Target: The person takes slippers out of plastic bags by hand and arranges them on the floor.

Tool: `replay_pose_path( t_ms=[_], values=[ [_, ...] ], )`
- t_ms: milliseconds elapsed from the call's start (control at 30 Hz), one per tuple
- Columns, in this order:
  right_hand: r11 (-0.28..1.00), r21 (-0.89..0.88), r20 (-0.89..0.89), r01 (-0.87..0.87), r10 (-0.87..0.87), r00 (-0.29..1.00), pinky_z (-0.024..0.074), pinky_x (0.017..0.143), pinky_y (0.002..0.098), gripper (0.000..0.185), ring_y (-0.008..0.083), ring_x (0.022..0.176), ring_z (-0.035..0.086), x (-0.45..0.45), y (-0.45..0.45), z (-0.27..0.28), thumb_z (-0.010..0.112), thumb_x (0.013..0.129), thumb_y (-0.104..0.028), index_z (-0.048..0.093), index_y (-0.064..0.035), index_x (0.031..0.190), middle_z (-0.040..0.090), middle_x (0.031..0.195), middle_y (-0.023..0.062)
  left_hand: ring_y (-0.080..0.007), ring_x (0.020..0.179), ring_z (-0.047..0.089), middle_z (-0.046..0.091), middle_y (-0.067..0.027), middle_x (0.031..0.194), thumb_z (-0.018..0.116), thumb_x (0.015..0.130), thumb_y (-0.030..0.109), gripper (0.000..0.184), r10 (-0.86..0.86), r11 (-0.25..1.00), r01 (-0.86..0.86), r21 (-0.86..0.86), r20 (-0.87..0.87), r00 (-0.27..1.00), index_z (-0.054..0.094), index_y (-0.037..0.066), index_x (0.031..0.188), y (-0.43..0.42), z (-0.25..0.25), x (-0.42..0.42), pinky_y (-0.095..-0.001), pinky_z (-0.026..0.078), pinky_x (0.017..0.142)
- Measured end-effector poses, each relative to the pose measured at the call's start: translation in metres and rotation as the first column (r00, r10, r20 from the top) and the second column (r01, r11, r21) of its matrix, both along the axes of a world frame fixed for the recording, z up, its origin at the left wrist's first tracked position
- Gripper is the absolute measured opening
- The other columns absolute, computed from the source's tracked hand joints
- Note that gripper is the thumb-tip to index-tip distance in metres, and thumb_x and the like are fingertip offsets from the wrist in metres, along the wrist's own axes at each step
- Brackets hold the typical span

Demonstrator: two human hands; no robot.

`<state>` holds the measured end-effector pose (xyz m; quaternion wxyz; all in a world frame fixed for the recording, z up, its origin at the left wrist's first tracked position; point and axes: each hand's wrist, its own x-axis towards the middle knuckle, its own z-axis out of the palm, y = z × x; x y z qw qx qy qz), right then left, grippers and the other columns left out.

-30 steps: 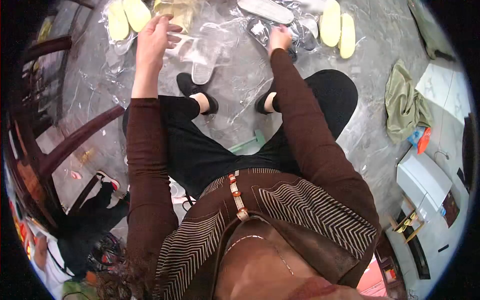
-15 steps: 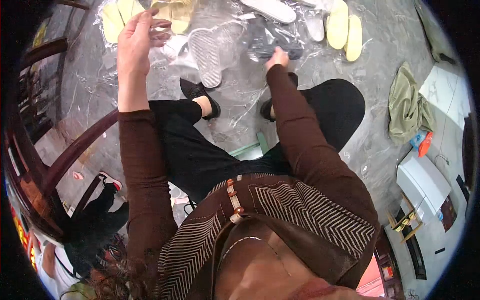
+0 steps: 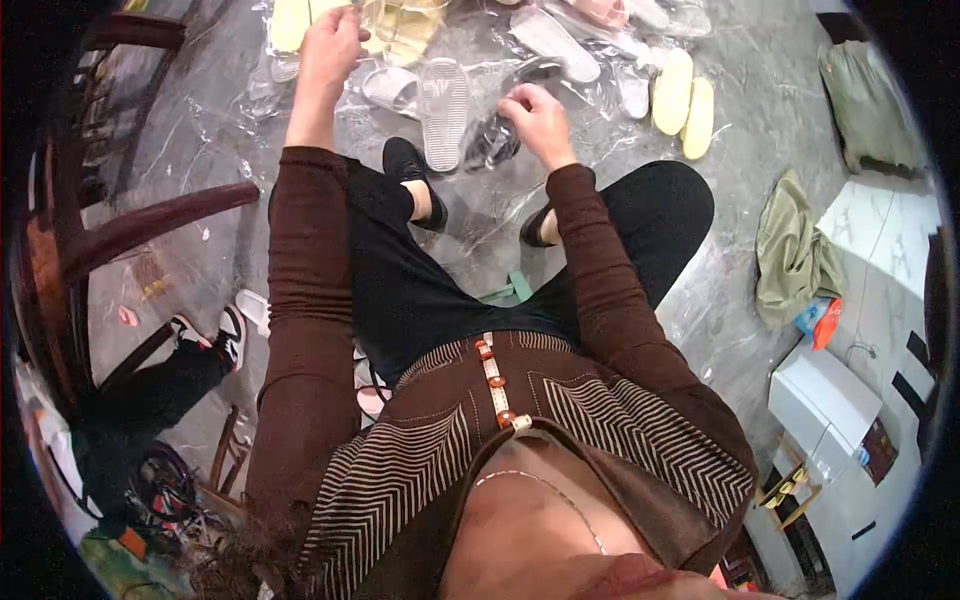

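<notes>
My right hand (image 3: 540, 125) pinches the top of a clear plastic bag with dark slippers (image 3: 495, 140) inside, held just above the floor. My left hand (image 3: 330, 55) is raised at the upper left with its fingers bunched; whether anything is between them is hidden. Beyond that hand lie yellow slippers (image 3: 290, 25) in clear plastic. Between my hands a grey ribbed slipper (image 3: 442, 115) lies on the floor, and a white slipper (image 3: 392, 90) is beside it.
Yellow slippers (image 3: 672, 95) and a white slipper (image 3: 556, 42) lie to the upper right. A dark wooden chair arm (image 3: 165, 225) is at left. At right are an olive cloth (image 3: 795, 250) and a white box (image 3: 825, 405). Another person's shoe (image 3: 232, 335) shows at lower left.
My right hand has drawn the bagged dark slippers up and toward me. My left hand's fingers, spread before, are now bunched. The whole view has shifted somewhat.
</notes>
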<state>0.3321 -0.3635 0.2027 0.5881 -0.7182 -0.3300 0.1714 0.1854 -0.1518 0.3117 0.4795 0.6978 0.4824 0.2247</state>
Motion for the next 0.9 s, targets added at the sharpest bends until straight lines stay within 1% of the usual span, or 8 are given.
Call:
replay_pose_path(
  t_ms=[100, 267, 400, 567, 667, 700, 800, 900],
  values=[
    [0.988, -0.126, -0.047, -0.095, 0.090, 0.995, 0.0401, 0.052, 0.0200, 0.010, 0.0057, 0.057, 0.048, 0.003, -0.002, 0.032, 0.062, 0.074, -0.010, 0.057, -0.0012, 0.077, 0.053, 0.065, -0.0005, -0.0121, 0.060, 0.055, 0.061, -0.0083, 0.080, 0.042, 0.087, 0.025, 0.032, -0.034, 0.999, 0.034, 0.020, 0.007, 0.999, 0.052, 0.003, 0.108, 0.005, -0.017, -0.013, -0.0228, 0.043, 0.051],
    [0.952, -0.142, 0.018, -0.273, 0.278, 0.960, 0.0437, 0.051, 0.0243, 0.009, 0.0092, 0.057, 0.052, 0.010, 0.004, 0.034, 0.061, 0.073, -0.008, 0.058, -0.0016, 0.078, 0.058, 0.065, 0.0049, -0.0122, 0.057, 0.052, 0.060, -0.0061, 0.077, 0.043, 0.086, 0.026, 0.034, -0.074, 0.991, 0.080, 0.110, -0.055, 0.996, 0.051, 0.005, 0.111, 0.007, -0.041, -0.025, -0.0234, 0.043, 0.049],
    [0.941, -0.026, -0.270, -0.337, 0.318, 0.909, 0.0448, 0.051, 0.0251, 0.009, 0.0082, 0.057, 0.052, 0.013, 0.012, 0.070, 0.061, 0.074, -0.010, 0.058, -0.0025, 0.078, 0.059, 0.068, 0.0050, -0.0127, 0.058, 0.052, 0.060, -0.0064, 0.080, 0.043, 0.086, 0.026, 0.034, -0.103, 0.932, 0.175, 0.318, -0.231, 0.967, 0.051, 0.007, 0.112, -0.011, -0.035, -0.029, -0.0237, 0.044, 0.051],
    [0.924, 0.009, 0.127, -0.382, 0.378, 0.917, 0.0458, 0.055, 0.0263, 0.009, 0.0131, 0.060, 0.055, -0.021, 0.039, 0.102, 0.060, 0.074, -0.010, 0.058, -0.0028, 0.080, 0.060, 0.072, 0.0061, -0.0139, 0.062, 0.054, 0.059, -0.0071, 0.085, 0.042, 0.086, 0.029, 0.035, -0.181, 0.938, 0.225, 0.262, -0.179, 0.967, 0.050, 0.009, 0.114, -0.040, -0.029, -0.037, -0.0245, 0.046, 0.053],
    [0.924, 0.044, 0.488, -0.379, 0.311, 0.816, 0.0459, 0.058, 0.0247, 0.012, 0.0132, 0.065, 0.057, -0.048, 0.064, 0.113, 0.057, 0.076, -0.010, 0.057, -0.0014, 0.084, 0.060, 0.077, 0.0074, -0.0144, 0.067, 0.056, 0.058, -0.0072, 0.091, 0.041, 0.087, 0.030, 0.036, -0.155, 0.958, 0.185, -0.220, 0.145, 0.977, 0.049, 0.007, 0.114, -0.067, -0.006, -0.045, -0.0263, 0.047, 0.055],
    [0.891, 0.095, 0.381, -0.443, 0.379, 0.843, 0.0460, 0.060, 0.0256, 0.014, 0.0139, 0.068, 0.057, -0.060, 0.069, 0.120, 0.057, 0.076, -0.011, 0.057, -0.0016, 0.087, 0.060, 0.080, 0.0074, -0.0144, 0.067, 0.056, 0.058, -0.0072, 0.091, 0.041, 0.087, 0.030, 0.036, -0.174, 0.955, 0.202, -0.219, 0.144, 0.974, 0.049, 0.007, 0.114, -0.071, -0.002, -0.046, -0.0263, 0.047, 0.055],
    [0.804, 0.227, 0.259, -0.550, 0.494, 0.830, 0.0461, 0.065, 0.0269, 0.019, 0.0149, 0.072, 0.057, -0.083, 0.085, 0.115, 0.056, 0.078, -0.014, 0.057, -0.0028, 0.093, 0.060, 0.083, 0.0071, -0.0152, 0.071, 0.058, 0.058, -0.0059, 0.082, 0.048, 0.085, 0.027, 0.028, 0.068, 0.866, 0.254, -0.430, 0.605, 0.793, 0.054, 0.004, 0.100, -0.069, 0.005, -0.055, -0.0258, 0.046, 0.058],
    [0.713, 0.228, 0.218, -0.663, 0.627, 0.748, 0.0460, 0.067, 0.0274, 0.023, 0.0155, 0.073, 0.057, -0.078, 0.080, 0.115, 0.054, 0.080, -0.018, 0.057, -0.0041, 0.098, 0.060, 0.084, 0.0071, -0.0149, 0.071, 0.058, 0.058, -0.0069, 0.082, 0.050, 0.084, 0.022, 0.025, 0.029, 0.893, 0.264, -0.364, 0.634, 0.773, 0.053, 0.001, 0.098, -0.067, 0.008, -0.057, -0.0252, 0.046, 0.056]
  ],
)
